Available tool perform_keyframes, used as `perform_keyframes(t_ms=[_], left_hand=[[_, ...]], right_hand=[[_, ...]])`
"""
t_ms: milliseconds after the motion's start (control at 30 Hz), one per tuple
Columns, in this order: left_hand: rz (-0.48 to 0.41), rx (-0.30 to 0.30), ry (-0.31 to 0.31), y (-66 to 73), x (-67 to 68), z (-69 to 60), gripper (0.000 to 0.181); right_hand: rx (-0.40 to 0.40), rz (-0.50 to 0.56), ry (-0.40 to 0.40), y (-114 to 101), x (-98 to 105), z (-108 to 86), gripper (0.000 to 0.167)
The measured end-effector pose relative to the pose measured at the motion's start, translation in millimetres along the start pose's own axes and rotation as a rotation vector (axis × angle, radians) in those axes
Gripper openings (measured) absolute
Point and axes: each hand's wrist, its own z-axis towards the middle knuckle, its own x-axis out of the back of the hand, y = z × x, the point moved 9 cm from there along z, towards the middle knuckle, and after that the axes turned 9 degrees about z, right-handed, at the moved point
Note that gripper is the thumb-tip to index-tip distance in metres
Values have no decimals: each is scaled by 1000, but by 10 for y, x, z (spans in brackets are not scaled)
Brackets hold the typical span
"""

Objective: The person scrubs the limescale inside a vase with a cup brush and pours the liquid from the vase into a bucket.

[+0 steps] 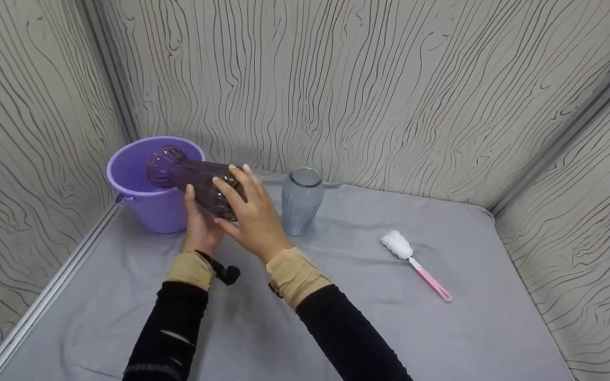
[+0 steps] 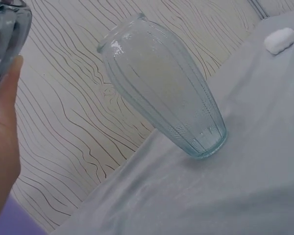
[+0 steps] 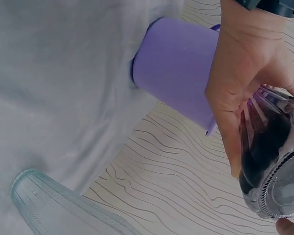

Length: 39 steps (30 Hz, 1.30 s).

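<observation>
Both hands hold a fluted glass vase tilted on its side, its flared mouth over the opening of a purple bucket. The glass looks dark grey along the body and purple near the mouth. My left hand grips the body from below, thumb up along the near side. My right hand curls its spread fingers round the base end. In the right wrist view the vase's round base shows, with the left hand round the body. Whether liquid is inside, I cannot tell.
A pale blue glass vase stands upright just right of the hands. Farther right lies a bottle brush with a white sponge head and pink handle. Grey cloth covers the table, and patterned walls enclose it.
</observation>
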Motion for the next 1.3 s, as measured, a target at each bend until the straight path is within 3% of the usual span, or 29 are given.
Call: perform_keyframes(t_ms=[333, 733, 1000, 1133, 1300], left_hand=[[-244, -27, -86, 138, -71, -2, 93], [-270, -6, -108, 182, -98, -13, 91], [-404, -18, -121, 269, -137, -16, 76], [-395, -32, -107, 304, -98, -25, 76], [-329, -14, -133, 299, -96, -27, 87]], right_hand=[[-53, 118, 13, -20, -50, -12, 66], [-66, 121, 27, -50, -92, -6, 64], [-21, 132, 7, -133, -147, -29, 62], [-25, 129, -28, -145, -212, -52, 66], [-61, 150, -25, -111, -212, -79, 68]])
